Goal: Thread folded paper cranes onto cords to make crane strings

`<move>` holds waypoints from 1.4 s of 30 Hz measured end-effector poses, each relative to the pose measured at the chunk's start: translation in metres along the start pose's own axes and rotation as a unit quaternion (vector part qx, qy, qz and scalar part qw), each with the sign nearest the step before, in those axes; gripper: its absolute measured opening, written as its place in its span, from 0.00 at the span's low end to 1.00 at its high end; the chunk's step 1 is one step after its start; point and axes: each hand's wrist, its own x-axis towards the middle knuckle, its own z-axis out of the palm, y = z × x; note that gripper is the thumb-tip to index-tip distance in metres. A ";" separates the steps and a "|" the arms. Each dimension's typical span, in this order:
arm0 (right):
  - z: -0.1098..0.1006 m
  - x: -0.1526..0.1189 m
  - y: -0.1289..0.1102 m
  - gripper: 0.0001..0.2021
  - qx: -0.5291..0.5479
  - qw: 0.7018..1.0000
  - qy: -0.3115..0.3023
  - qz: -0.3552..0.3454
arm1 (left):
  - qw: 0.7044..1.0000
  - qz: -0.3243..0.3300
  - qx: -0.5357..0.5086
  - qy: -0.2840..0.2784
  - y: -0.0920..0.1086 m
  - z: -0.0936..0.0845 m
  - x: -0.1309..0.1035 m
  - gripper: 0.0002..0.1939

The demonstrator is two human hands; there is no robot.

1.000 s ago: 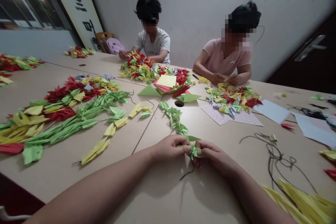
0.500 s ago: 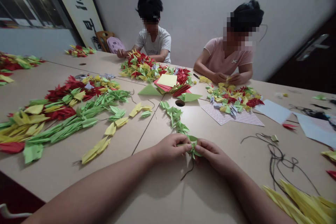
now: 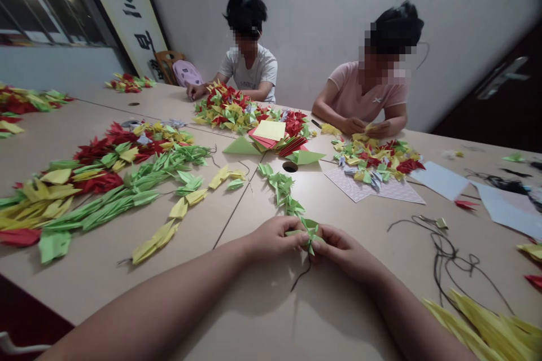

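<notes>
Near the middle of the table, my left hand (image 3: 282, 238) and my right hand (image 3: 339, 245) pinch a green folded paper piece (image 3: 312, 232) between them, one from each side. A dark cord (image 3: 301, 279) hangs from its underside toward me. Beyond my fingers a string of green folded pieces (image 3: 284, 192) runs away across the table (image 3: 237, 299). To the left lies a string of yellow folded pieces (image 3: 178, 208).
Piles of coloured folded paper (image 3: 237, 107) lie at the centre, left and right. Square paper sheets (image 3: 271, 130) are stacked mid-table. Two people (image 3: 254, 70) sit opposite. Tangled dark cord (image 3: 446, 254) and yellow pieces (image 3: 486, 321) lie at the right.
My fingers have shifted slightly on the green piece, and its points now show more between them. Across the table, the left person's hand has moved a little lower.
</notes>
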 end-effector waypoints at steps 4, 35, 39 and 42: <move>-0.003 -0.001 0.002 0.16 0.001 1.000 -0.006 0.002 | 1.000 0.001 0.010 -0.023 -0.002 -0.002 -0.001 0.11; -0.006 -0.001 0.002 0.15 -0.002 0.999 -0.052 0.004 | 0.997 -0.009 0.037 -0.065 0.004 -0.001 -0.002 0.14; -0.005 0.000 0.001 0.17 0.004 0.999 -0.037 0.020 | 0.997 0.018 0.049 -0.063 0.001 0.000 0.000 0.13; -0.006 0.001 0.003 0.16 0.004 0.999 -0.028 0.019 | 0.998 0.020 0.041 -0.053 0.000 0.000 0.001 0.13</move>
